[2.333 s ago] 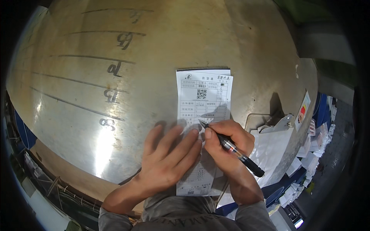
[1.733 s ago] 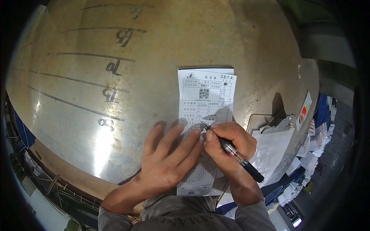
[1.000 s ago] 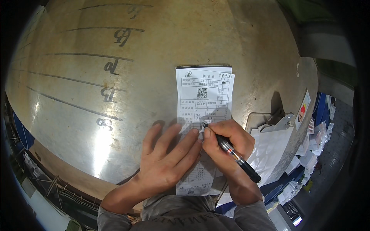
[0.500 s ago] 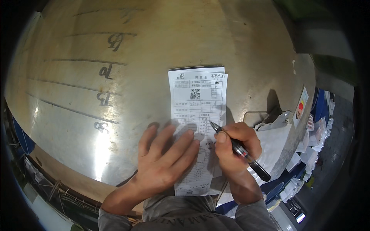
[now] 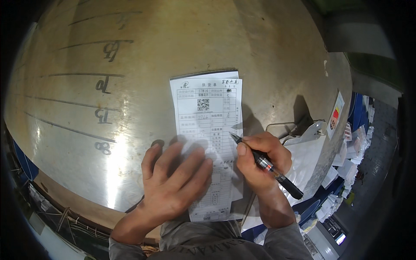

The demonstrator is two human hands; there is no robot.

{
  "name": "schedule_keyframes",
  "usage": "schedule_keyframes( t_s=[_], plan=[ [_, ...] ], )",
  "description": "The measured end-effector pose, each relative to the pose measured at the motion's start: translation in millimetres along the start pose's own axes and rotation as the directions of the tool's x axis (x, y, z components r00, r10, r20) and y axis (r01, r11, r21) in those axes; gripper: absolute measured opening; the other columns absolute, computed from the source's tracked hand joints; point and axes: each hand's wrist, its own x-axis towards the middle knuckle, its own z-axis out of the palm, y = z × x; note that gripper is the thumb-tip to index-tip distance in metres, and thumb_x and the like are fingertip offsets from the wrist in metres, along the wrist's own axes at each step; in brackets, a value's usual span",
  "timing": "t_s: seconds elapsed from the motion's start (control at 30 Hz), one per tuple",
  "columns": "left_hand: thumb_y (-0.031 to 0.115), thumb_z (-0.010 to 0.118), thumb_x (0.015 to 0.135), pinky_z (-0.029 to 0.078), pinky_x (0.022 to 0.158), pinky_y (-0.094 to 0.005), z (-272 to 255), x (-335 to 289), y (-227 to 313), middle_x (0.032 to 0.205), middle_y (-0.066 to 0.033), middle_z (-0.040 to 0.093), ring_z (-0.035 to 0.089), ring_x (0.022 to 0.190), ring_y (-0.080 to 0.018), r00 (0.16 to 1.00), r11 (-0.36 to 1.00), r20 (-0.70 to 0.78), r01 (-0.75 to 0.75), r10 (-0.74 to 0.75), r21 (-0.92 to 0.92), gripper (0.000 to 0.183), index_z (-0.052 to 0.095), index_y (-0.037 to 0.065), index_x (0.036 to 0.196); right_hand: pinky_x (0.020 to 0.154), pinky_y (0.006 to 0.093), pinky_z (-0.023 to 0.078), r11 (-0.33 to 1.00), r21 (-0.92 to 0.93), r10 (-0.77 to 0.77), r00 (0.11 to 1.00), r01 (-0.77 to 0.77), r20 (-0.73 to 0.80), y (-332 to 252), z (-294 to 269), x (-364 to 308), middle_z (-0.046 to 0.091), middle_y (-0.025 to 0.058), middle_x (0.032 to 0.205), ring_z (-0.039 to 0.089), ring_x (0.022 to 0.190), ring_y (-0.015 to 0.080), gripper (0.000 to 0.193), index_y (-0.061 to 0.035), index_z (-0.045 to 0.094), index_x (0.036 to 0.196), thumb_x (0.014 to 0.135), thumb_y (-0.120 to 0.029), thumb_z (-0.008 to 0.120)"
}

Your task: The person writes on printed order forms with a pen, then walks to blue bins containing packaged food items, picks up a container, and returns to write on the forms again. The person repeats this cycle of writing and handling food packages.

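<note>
A pad of long white printed forms (image 5: pixel 190 130) lies on the metal table in front of me, with a square code near its top and handwriting in some rows. My left hand (image 5: pixel 175 175) rests on the forms' left side, fingers spread and palm down, holding nothing. A black pen (image 5: pixel 271 167) with a clear barrel section is gripped between the thumb and fingers of my right hand (image 5: pixel 264 162). Its tip points at the rows right of the form's middle; whether it touches the paper I cannot tell.
A clipboard (image 5: pixel 301 149) with a metal clip and white sheets lies right of my right hand. Dark lines and handwritten marks run across the table's (image 5: pixel 151 52) left side. Beyond the right edge are blue bins (image 5: pixel 358 113) with many papers.
The forms and both my hands sit slightly further left in view, along with the table marks, as the view shifted. The pen remains in my right hand, its tip a little higher.
</note>
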Motion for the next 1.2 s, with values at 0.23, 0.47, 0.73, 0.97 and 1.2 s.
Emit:
schedule_keyframes(
  t_s=[0.23, 0.47, 0.73, 0.97, 1.2],
  plan=[
    [0.025, 0.084, 0.069, 0.032, 0.110, -0.0561, -0.2, -0.4, 0.2, 0.131, -0.0018, 0.060, 0.046, 0.129, -0.0319, 1.000, 1.000, 0.002, 0.001, -0.001, 0.009, 0.044, 0.074, 0.021, 0.111, 0.063, 0.0287, 0.054, 0.999, -0.026, 0.032, 0.999, -0.031, 0.038, -5.6, -1.6, 3.4, 0.070, 0.0117, 0.086, 0.070, 0.072, 0.0195, 0.020, -0.0015, 0.067, 0.095, 0.080, -0.001, 0.079],
    [0.024, 0.084, 0.069, 0.031, 0.110, -0.0563, 0.6, -1.0, 0.1, 0.131, -0.0017, 0.060, 0.045, 0.130, -0.0317, 1.000, 1.000, 0.004, -0.003, 0.003, 0.015, 0.043, 0.074, 0.021, 0.111, 0.062, 0.0292, 0.054, 0.999, -0.033, 0.016, 0.998, -0.014, 0.065, -2.2, -0.2, 2.0, 0.069, 0.0125, 0.085, 0.071, 0.072, 0.0208, 0.019, -0.0017, 0.067, 0.095, 0.080, -0.001, 0.078],
    [0.025, 0.079, 0.076, 0.030, 0.109, -0.0532, 1.5, 1.0, -1.5, 0.126, -0.0016, 0.063, 0.051, 0.123, -0.0285, 1.000, 1.000, -0.030, -0.001, 0.001, 0.001, 0.037, 0.071, 0.018, 0.111, 0.062, 0.0302, 0.054, 0.998, -0.033, 0.057, 0.996, -0.055, 0.066, -7.7, -1.6, 4.3, 0.070, 0.0128, 0.085, 0.070, 0.072, 0.0215, 0.019, -0.0009, 0.066, 0.094, 0.079, 0.000, 0.078],
    [0.023, 0.084, 0.069, 0.031, 0.110, -0.0562, -0.2, -1.1, -0.5, 0.131, -0.0020, 0.060, 0.045, 0.130, -0.0320, 1.000, 1.000, 0.008, -0.008, 0.008, 0.011, 0.043, 0.074, 0.020, 0.111, 0.063, 0.0301, 0.054, 0.999, -0.033, 0.017, 0.998, -0.015, 0.056, -4.0, 0.1, 2.8, 0.069, 0.0127, 0.084, 0.070, 0.071, 0.0214, 0.019, -0.0004, 0.066, 0.093, 0.079, 0.001, 0.078],
    [0.023, 0.084, 0.069, 0.031, 0.110, -0.0562, 0.4, -1.0, -0.7, 0.132, -0.0020, 0.059, 0.045, 0.130, -0.0317, 1.000, 1.000, 0.007, -0.004, 0.004, 0.003, 0.044, 0.074, 0.020, 0.112, 0.062, 0.0298, 0.053, 0.998, -0.059, 0.005, 0.997, 0.000, 0.082, -6.0, -1.1, 5.0, 0.068, 0.0126, 0.083, 0.069, 0.070, 0.0209, 0.019, -0.0004, 0.065, 0.093, 0.079, 0.002, 0.077]
  ],
)
